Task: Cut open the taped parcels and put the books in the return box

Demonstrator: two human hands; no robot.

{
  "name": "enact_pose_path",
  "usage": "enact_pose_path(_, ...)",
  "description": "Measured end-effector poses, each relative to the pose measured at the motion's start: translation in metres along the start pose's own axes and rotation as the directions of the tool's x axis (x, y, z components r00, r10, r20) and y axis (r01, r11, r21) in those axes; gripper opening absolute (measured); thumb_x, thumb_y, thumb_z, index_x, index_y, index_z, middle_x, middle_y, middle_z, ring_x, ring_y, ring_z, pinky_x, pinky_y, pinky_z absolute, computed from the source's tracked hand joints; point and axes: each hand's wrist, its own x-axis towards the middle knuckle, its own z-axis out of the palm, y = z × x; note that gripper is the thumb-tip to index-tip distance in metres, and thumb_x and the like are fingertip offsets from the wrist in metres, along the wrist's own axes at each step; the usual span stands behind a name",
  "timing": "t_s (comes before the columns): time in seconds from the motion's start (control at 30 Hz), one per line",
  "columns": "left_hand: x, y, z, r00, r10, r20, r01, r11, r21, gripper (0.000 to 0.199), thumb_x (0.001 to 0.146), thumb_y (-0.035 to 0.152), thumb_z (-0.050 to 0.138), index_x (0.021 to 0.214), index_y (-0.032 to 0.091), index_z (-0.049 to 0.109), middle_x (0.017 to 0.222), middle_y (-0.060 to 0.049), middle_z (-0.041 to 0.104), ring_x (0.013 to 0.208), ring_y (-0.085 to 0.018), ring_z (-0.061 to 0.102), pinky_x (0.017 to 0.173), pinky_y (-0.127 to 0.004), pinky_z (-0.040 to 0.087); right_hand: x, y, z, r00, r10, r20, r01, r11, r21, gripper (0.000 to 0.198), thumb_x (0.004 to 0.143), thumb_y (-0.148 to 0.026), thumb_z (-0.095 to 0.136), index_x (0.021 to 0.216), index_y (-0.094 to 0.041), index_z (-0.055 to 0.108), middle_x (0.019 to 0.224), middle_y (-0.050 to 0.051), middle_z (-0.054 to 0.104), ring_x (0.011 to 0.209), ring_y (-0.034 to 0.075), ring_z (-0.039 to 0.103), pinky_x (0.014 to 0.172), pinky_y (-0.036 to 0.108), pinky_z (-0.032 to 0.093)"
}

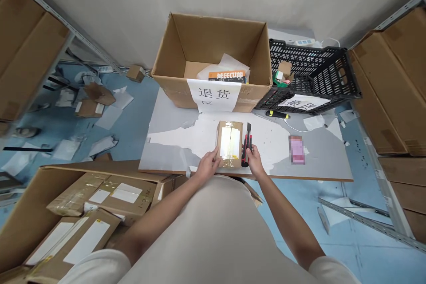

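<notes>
A small cardboard box [230, 144], sealed with clear tape and bearing a white label, sits on the table directly in front of me. My left hand [208, 164] grips its lower left side, the thumb against the edge. In my right hand [254, 160] is a red and black utility knife [246, 148], held upright along the right side of the box with its dark end pointing away from me. Behind the box stands a large open carton [169, 93] with a paper sign on its front; an orange-printed packet [226, 75] and white wrapping lie inside.
A black plastic crate [328, 82] with small packages stands right of the carton. A black and yellow tool [278, 114] and a pink blurred item [297, 149] lie on the worn table [169, 153]. At lower left, a big carton [25, 204] holds several taped boxes. Litter covers the floor.
</notes>
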Motion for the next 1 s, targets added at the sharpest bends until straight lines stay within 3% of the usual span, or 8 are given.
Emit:
enact_pose_path(0.1,0.002,0.001,-0.001,1.000,-0.018,-0.018,0.019,0.999,0.035,0.056,0.086,0.034,0.044,0.140,0.024,0.032,0.107,-0.007,0.057,0.084,-0.018,0.060,0.079,-0.037,0.051,-0.007,0.001,0.000,1.000,0.025,0.008,-0.025,1.000,0.000,0.033,0.082,-0.049,0.052,0.103,-0.024,0.050,0.113,0.006,0.063,0.101,0.017,0.060,0.089,0.036,0.048)
enact_pose_path(0.2,0.015,0.004,-0.006,0.999,0.012,-0.043,-0.008,0.996,0.094,0.064,0.081,0.032,0.050,0.141,0.020,0.029,0.121,-0.011,0.051,0.105,-0.023,0.056,0.088,-0.039,0.049,-0.021,0.003,-0.004,0.998,0.066,-0.004,-0.066,0.997,-0.032,0.036,0.081,-0.051,0.052,0.105,-0.024,0.049,0.115,0.007,0.062,0.099,0.017,0.061,0.086,0.035,0.049)
enact_pose_path(0.43,0.104,0.019,-0.024,0.990,0.129,-0.053,-0.118,0.978,0.169,0.074,0.079,0.037,0.052,0.142,0.011,0.023,0.146,-0.018,0.027,0.136,-0.030,0.027,0.108,-0.045,0.033,-0.070,0.018,-0.014,0.973,0.229,0.003,-0.229,0.973,0.032,0.044,0.077,-0.058,0.055,0.106,-0.026,0.044,0.122,0.009,0.057,0.088,0.021,0.066,0.065,0.034,0.055)
enact_pose_path(0.6,0.148,0.014,-0.029,0.986,0.153,0.058,-0.160,0.979,0.126,0.062,0.075,0.027,0.054,0.134,0.014,0.039,0.137,-0.012,0.045,0.127,-0.026,0.042,0.104,-0.041,0.039,-0.083,0.020,-0.004,0.965,0.264,-0.016,-0.257,0.952,0.165,0.037,0.078,-0.055,0.056,0.099,-0.027,0.044,0.110,0.007,0.064,0.093,0.023,0.066,0.069,0.035,0.055)
enact_pose_path(0.7,0.147,0.006,-0.031,0.995,0.102,0.011,-0.103,0.992,0.067,0.057,0.072,0.027,0.057,0.127,0.016,0.046,0.129,-0.010,0.052,0.115,-0.024,0.052,0.096,-0.039,0.046,-0.078,0.017,-0.002,0.963,0.262,-0.061,-0.246,0.950,0.193,0.035,0.077,-0.053,0.057,0.096,-0.026,0.045,0.098,0.006,0.067,0.091,0.022,0.066,0.073,0.036,0.054)
enact_pose_path(0.8,0.130,-0.004,-0.033,0.992,0.010,-0.125,-0.009,1.000,0.012,0.050,0.071,0.028,0.059,0.119,0.017,0.050,0.121,-0.010,0.055,0.108,-0.022,0.055,0.089,-0.037,0.049,-0.062,0.014,-0.007,0.968,0.228,-0.106,-0.208,0.963,0.169,0.036,0.077,-0.053,0.056,0.096,-0.025,0.045,0.090,0.005,0.068,0.082,0.020,0.067,0.068,0.034,0.053)
enact_pose_path(0.93,0.083,-0.015,-0.028,0.924,-0.148,-0.352,0.156,0.988,-0.006,0.045,0.069,0.043,0.064,0.103,0.017,0.051,0.104,-0.008,0.057,0.099,-0.021,0.056,0.085,-0.038,0.049,-0.018,0.006,-0.015,0.983,0.071,-0.170,-0.050,0.991,0.123,0.038,0.079,-0.054,0.052,0.101,-0.025,0.043,0.104,0.006,0.066,0.092,0.018,0.065,0.074,0.033,0.053)
enact_pose_path(1.0,0.055,-0.017,-0.021,0.883,-0.256,-0.393,0.273,0.962,-0.015,0.048,0.066,0.051,0.065,0.097,0.019,0.049,0.093,-0.005,0.057,0.092,-0.021,0.057,0.081,-0.039,0.049,0.009,-0.001,-0.016,0.988,0.019,-0.155,0.001,0.992,0.128,0.038,0.079,-0.054,0.052,0.102,-0.026,0.042,0.112,0.006,0.064,0.099,0.018,0.063,0.078,0.035,0.053)
